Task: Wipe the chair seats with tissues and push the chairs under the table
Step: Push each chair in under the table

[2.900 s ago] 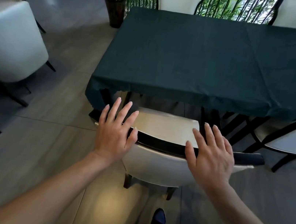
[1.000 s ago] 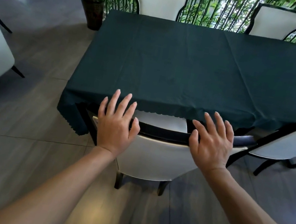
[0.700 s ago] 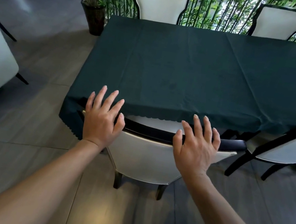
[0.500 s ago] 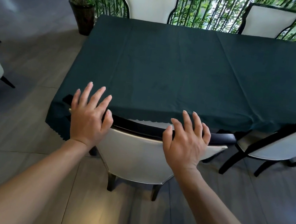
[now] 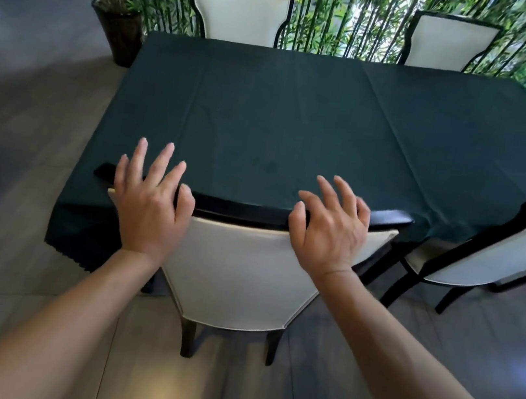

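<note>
The fingers (image 5: 162, 159) of the left hand (image 5: 151, 203) are extended and spread, the palm pressed against the chair (image 5: 236, 274) back; no grip is taken. The right hand (image 5: 330, 230) is placed likewise, its fingers (image 5: 341, 190) loosely bent over the glossy black top rail. The push-in step is judged nearly complete: the seat is hidden beneath the table (image 5: 301, 119), which is draped in matte dark green cloth. The backrest is padded, smooth and cream-coloured. The neighbouring chair (image 5: 500, 248), set out at an angle, is judged next. No tissue is visible.
</note>
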Motion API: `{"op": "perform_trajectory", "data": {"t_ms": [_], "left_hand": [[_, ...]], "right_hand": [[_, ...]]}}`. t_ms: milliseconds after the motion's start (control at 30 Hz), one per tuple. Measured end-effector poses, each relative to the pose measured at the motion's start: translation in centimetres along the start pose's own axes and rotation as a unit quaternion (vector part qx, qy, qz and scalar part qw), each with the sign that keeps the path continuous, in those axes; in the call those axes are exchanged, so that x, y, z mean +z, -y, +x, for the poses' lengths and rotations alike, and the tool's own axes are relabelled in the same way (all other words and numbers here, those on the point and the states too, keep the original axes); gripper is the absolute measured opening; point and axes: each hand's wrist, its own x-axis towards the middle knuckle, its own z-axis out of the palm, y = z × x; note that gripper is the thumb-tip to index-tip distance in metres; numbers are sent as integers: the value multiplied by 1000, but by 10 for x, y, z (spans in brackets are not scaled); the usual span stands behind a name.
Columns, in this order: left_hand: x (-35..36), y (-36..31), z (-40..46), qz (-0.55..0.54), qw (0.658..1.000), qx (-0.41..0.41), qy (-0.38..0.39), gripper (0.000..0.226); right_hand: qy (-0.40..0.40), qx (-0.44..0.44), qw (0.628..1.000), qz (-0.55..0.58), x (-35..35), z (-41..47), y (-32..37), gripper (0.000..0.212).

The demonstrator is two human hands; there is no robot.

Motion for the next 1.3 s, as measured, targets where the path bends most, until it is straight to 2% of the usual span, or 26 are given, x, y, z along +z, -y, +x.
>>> {"op": "perform_trajectory", "data": {"t_ms": [233, 367, 467, 600, 667, 767, 833, 967, 1033, 1100, 1233, 1300], "left_hand": [[11, 2, 30, -17, 1000, -21, 8, 38], [15, 0, 20, -2, 999, -33, -1, 39], [21, -42, 12, 19, 998, -53, 14, 38], [43, -126, -13, 32, 995, -51, 80, 44], [56, -137, -11, 39, 995, -46, 86, 47], [70, -114, 10, 52, 996, -12, 73, 45], [75, -76, 27, 57, 996, -2, 73, 43], [59, 40, 48, 81, 979, -118, 144, 56], [52, 68, 52, 88, 972, -145, 164, 60], [58, 60, 54, 93, 970, -144, 169, 60], [80, 13, 52, 110, 975, -148, 124, 55], [81, 12, 52, 111, 976, -147, 119, 54]], "right_hand": [[10, 4, 1000, 12, 17, 31, 2, 32], [-17, -24, 999, 25, 31, 41, -7, 28], [-18, -50, 997, 55, 40, 49, -49, 27], [63, -17, 997, 44, 43, 33, -132, 41], [76, 4, 996, 48, 50, 33, -147, 43], [71, 31, 996, 54, 60, 40, -138, 41], [65, 41, 995, 61, 64, 43, -104, 34], [93, -17, 991, 94, 80, 35, 14, 30], [105, -23, 989, 106, 89, 40, 44, 32], [95, -25, 991, 95, 97, 48, 32, 32], [47, -71, 994, 69, 113, 64, -23, 28], [37, -73, 993, 82, 118, 65, -23, 29]]}}
